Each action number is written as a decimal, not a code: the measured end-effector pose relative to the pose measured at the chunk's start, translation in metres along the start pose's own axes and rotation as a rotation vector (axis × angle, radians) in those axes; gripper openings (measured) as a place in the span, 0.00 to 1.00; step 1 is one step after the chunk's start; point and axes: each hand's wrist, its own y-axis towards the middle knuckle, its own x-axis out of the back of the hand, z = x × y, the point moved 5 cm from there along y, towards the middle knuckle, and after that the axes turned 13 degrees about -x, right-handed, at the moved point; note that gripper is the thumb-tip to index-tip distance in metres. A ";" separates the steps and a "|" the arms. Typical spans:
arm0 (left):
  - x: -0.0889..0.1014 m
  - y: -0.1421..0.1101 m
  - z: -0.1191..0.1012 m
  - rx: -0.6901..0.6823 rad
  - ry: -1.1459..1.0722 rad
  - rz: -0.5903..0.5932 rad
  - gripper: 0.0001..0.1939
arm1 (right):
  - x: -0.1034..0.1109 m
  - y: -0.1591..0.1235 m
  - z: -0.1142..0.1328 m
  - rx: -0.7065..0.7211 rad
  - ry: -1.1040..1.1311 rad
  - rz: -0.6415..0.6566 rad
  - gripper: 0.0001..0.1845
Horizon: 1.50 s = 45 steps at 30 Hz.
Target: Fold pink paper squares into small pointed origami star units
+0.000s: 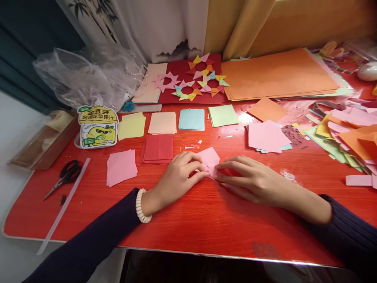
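A small pink sheet of paper (211, 156), partly folded, lies on the red table between my two hands. My left hand (183, 169), with a cream coiled band at the wrist, holds its left side with thumb and fingers closed together. On the right, my right hand (250, 177) pinches the lower right edge, fingers bent over the paper. The fingertips hide part of the folds. Close by to the left sits a stack of red squares (159, 147). Beyond the hands lie stacks of blue squares (191, 119) and green squares (223, 115).
Pink squares (121, 167), black scissors (70, 172) and a pale strip (66, 204) lie left. A juice-label pouch (97, 127) stands behind them. Folded paper rings (188, 90) and large orange sheets (277, 74) lie at the back. Paper scraps (350, 133) pile up right.
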 end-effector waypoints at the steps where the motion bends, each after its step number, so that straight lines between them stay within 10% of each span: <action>1: 0.000 0.000 0.001 0.031 0.023 -0.013 0.09 | 0.000 0.000 0.000 -0.007 0.004 0.002 0.12; 45: -0.007 0.005 0.004 -0.002 0.184 0.040 0.09 | 0.002 0.005 0.001 -0.055 0.020 -0.053 0.14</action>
